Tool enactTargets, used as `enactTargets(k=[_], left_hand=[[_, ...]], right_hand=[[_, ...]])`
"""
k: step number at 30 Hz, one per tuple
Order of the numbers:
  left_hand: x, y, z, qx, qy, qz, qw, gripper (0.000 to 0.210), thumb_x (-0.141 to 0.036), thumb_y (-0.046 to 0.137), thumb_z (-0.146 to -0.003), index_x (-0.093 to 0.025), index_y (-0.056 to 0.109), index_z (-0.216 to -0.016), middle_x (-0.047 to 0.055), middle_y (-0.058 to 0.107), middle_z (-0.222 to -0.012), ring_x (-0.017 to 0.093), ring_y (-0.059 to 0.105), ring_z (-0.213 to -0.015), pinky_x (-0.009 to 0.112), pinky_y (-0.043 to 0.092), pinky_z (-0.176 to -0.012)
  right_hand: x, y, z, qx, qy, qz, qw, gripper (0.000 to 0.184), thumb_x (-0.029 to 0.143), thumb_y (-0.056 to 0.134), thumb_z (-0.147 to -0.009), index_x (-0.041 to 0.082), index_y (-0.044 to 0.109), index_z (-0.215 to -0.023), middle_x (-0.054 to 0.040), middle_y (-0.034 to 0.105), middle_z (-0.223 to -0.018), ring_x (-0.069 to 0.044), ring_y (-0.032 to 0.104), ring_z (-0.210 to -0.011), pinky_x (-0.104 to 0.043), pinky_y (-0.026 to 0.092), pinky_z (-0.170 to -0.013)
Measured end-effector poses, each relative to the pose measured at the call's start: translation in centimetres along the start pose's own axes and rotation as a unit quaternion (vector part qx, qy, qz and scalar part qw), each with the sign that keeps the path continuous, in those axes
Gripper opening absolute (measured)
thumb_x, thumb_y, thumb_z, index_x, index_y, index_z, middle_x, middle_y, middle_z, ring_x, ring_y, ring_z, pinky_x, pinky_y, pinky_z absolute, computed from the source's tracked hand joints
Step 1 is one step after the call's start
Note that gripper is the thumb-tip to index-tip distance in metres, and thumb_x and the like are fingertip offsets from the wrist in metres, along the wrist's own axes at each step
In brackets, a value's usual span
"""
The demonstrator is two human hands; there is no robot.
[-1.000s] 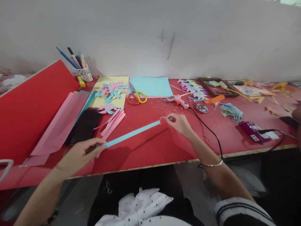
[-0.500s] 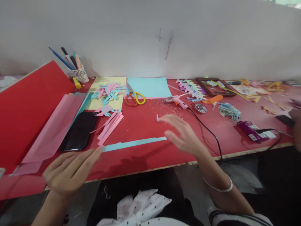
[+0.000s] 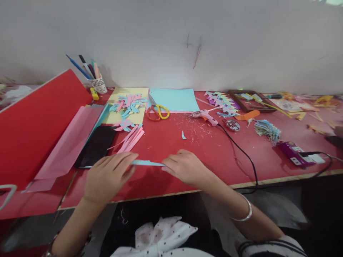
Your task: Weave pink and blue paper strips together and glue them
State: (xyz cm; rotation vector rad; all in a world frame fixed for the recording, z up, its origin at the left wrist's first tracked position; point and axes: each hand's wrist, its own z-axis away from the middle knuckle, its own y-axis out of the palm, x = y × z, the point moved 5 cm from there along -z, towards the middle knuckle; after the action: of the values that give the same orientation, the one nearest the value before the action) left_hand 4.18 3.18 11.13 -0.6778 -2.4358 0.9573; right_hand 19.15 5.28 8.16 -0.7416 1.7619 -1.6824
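Note:
A light blue paper strip (image 3: 149, 163) stretches between my two hands, just over the red tabletop near its front edge. My left hand (image 3: 109, 175) is closed on the strip's left end, and my right hand (image 3: 184, 167) pinches the other end. Pink paper strips (image 3: 133, 140) lie just beyond my left fingers. A small blue paper scrap (image 3: 183, 135) rests past my right hand. Scissors (image 3: 158, 111) with a red and a yellow handle lie partly on a blue paper sheet (image 3: 175, 99).
A phone (image 3: 98, 146) and pink sheets (image 3: 65, 144) lie left, by a raised red board (image 3: 40, 125). A pink glue gun (image 3: 206, 116) trails its cord (image 3: 241, 148) rightward toward a purple power strip (image 3: 294, 154). A pen cup (image 3: 98, 85) stands at the back.
Both hands have closed on the blue strip's ends and moved toward each other. My right hand has left the small scrap. The view has shifted slightly left.

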Motion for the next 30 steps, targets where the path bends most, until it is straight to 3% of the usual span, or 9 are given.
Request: enactTargets(k=[3, 5, 9, 13, 19, 21, 23, 26, 30], left_hand=[[-1.7, 1.2, -0.9, 0.055, 0.074, 0.065, 0.994, 0.028, -0.016, 0.032, -0.089, -0.017, 0.059, -0.081, 0.002, 0.069, -0.074, 0.014, 0.063, -0.068, 0.027, 0.042, -0.064], [-2.7, 2.0, -1.1, 0.066, 0.103, 0.091, 0.988, 0.031, -0.012, 0.031, -0.088, -0.018, 0.057, -0.072, -0.002, 0.061, -0.055, 0.013, 0.056, -0.053, 0.027, 0.038, -0.059], [-3.3, 3.0, -1.1, 0.093, 0.115, 0.118, 0.982, 0.033, -0.012, 0.032, -0.088, -0.019, 0.05, -0.061, -0.003, 0.052, -0.048, 0.012, 0.047, -0.045, 0.027, 0.032, -0.053], [-2.1, 2.8, -0.6, 0.122, 0.144, 0.14, 0.972, 0.036, -0.01, 0.029, -0.088, -0.019, 0.047, -0.059, -0.004, 0.05, -0.046, 0.012, 0.044, -0.042, 0.026, 0.029, -0.051], [1.5, 2.2, 0.7, 0.114, 0.122, 0.084, 0.982, 0.039, -0.009, 0.029, -0.087, -0.019, 0.048, -0.055, -0.004, 0.051, -0.044, 0.01, 0.044, -0.042, 0.025, 0.03, -0.052], [3.2, 2.1, 1.6, 0.108, 0.111, 0.079, 0.985, 0.04, -0.008, 0.028, -0.086, -0.019, 0.046, -0.052, -0.005, 0.05, -0.043, 0.01, 0.041, -0.04, 0.025, 0.029, -0.05], [5.4, 1.8, 2.6, 0.081, 0.046, 0.055, 0.994, 0.038, -0.01, 0.03, -0.084, -0.02, 0.045, -0.05, -0.006, 0.044, -0.039, 0.009, 0.038, -0.039, 0.025, 0.025, -0.047], [7.1, 1.2, 3.4, 0.052, -0.025, 0.029, 0.998, 0.037, -0.012, 0.029, -0.085, -0.021, 0.044, -0.053, -0.008, 0.04, -0.04, 0.009, 0.036, -0.038, 0.024, 0.02, -0.044], [4.2, 0.9, 0.8, 0.056, -0.044, 0.089, 0.993, 0.026, -0.025, 0.033, -0.089, -0.018, 0.058, -0.086, -0.001, 0.065, -0.074, 0.013, 0.058, -0.067, 0.023, 0.04, -0.061]], right_hand=[[0.2, 0.3, -0.5, 0.124, 0.002, -0.044, 0.991, 0.039, 0.037, 0.031, -0.093, 0.016, 0.062, -0.084, -0.0055, 0.066, -0.066, -0.014, 0.06, -0.06, -0.023, 0.029, -0.051], [0.3, 0.1, -0.9, 0.147, -0.004, -0.075, 0.986, 0.038, 0.037, 0.032, -0.093, 0.015, 0.062, -0.087, -0.0073, 0.067, -0.069, -0.016, 0.061, -0.064, -0.023, 0.029, -0.052], [0.0, -0.1, -1.2, 0.175, -0.035, -0.248, 0.952, 0.031, 0.026, 0.034, -0.093, 0.014, 0.057, -0.076, -0.0002, 0.06, -0.054, -0.009, 0.057, -0.053, -0.019, 0.036, -0.058], [-0.8, 0.3, -0.6, 0.212, -0.06, -0.45, 0.865, 0.032, 0.021, 0.03, -0.093, 0.016, 0.047, -0.067, 0.0084, 0.047, -0.041, -0.003, 0.045, -0.035, -0.015, 0.04, -0.056], [-4.1, 0.7, 1.2, 0.213, 0.012, -0.515, 0.83, 0.033, 0.028, 0.029, -0.09, 0.017, 0.044, -0.064, 0.0057, 0.051, -0.046, -0.004, 0.047, -0.035, -0.015, 0.039, -0.047], [-5.4, 0.6, 2.3, 0.214, 0.036, -0.508, 0.833, 0.033, 0.03, 0.029, -0.089, 0.017, 0.044, -0.063, 0.0053, 0.05, -0.045, -0.005, 0.046, -0.035, -0.016, 0.038, -0.045], [-6.7, 0.2, 3.3, 0.202, 0.064, -0.489, 0.846, 0.033, 0.03, 0.03, -0.089, 0.017, 0.044, -0.062, 0.0049, 0.05, -0.045, -0.005, 0.045, -0.035, -0.016, 0.038, -0.045], [-7.6, -0.5, 4.0, 0.157, 0.104, -0.403, 0.896, 0.034, 0.026, 0.03, -0.089, 0.016, 0.049, -0.064, 0.0038, 0.052, -0.048, -0.006, 0.047, -0.039, -0.018, 0.038, -0.05], [-5.3, -1.4, 2.4, 0.105, 0.039, -0.2, 0.973, 0.033, 0.028, 0.033, -0.091, 0.016, 0.058, -0.074, -0.0022, 0.062, -0.065, -0.012, 0.056, -0.06, -0.024, 0.038, -0.064]])
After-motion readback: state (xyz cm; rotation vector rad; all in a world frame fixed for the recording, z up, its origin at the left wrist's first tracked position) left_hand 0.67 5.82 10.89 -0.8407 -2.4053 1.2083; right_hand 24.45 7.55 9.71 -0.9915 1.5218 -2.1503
